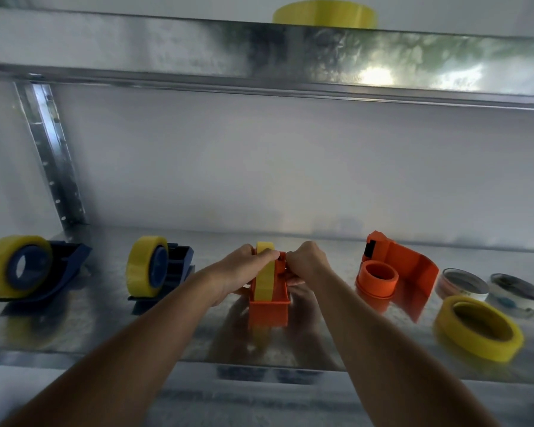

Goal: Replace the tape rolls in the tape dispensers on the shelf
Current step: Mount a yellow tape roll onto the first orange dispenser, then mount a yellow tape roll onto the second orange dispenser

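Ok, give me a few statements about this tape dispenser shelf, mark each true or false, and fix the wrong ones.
1. Both hands, left hand and right hand, are on the middle orange dispenser. True.
2. The two blue dispensers hold no tape. False: each carries a yellow roll.
3. A loose yellow tape roll lies flat at the right. True.
4. The right orange dispenser holds a yellow roll. False: its orange hub is bare.

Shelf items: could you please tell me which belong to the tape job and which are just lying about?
Job: orange dispenser in both hands, its yellow roll, empty orange dispenser, loose yellow roll, two loaded blue dispensers.
Lying about: two tins.
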